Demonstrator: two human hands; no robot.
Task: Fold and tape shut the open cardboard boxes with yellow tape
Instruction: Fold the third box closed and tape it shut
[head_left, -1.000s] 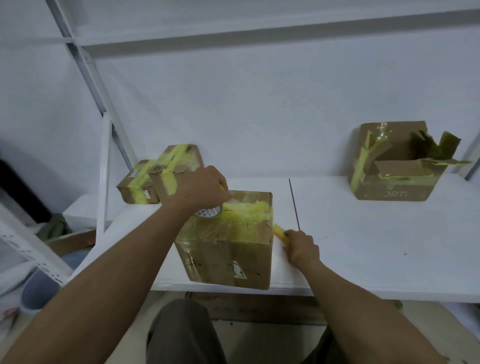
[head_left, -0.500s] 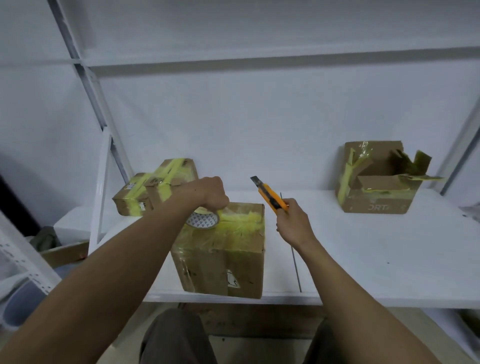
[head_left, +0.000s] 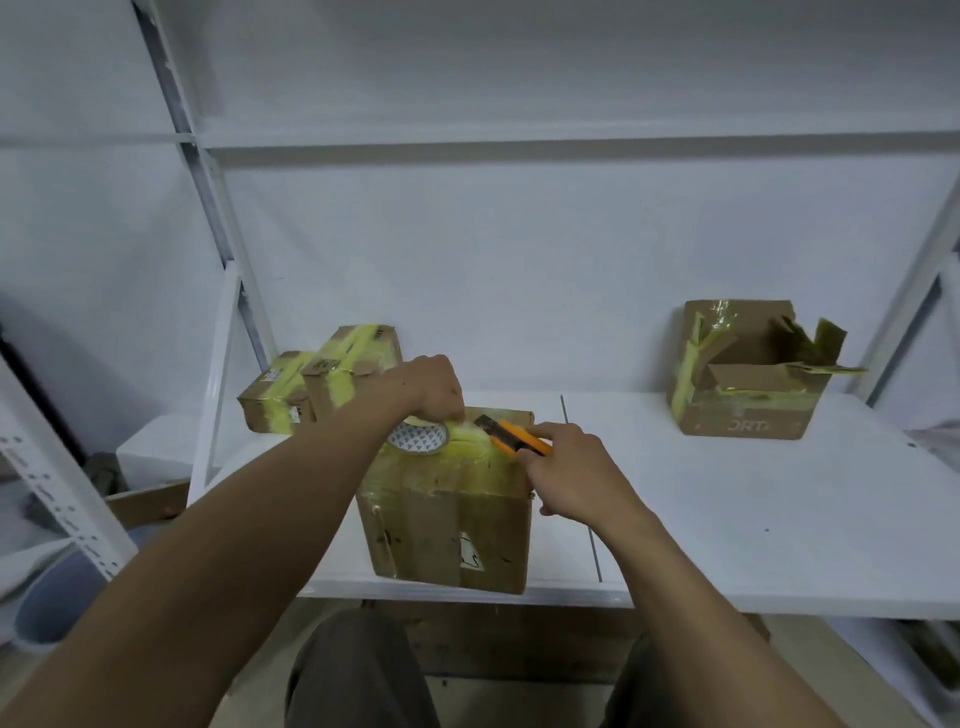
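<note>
On shelf (head_left: 727, 519), box (head_left: 447, 530) sits under hands (head_left: 436, 389) (head_left: 566, 467) holding tape (head_left: 418, 439), knife (head_left: 519, 439).

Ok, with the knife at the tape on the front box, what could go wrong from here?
The knife in the right hand points its blade toward the left hand holding the tape roll, close by; a slip could cut that hand. The box sits at the front edge of the shelf; a hard tug might drag it off. The blade may also cut into the box.
</note>
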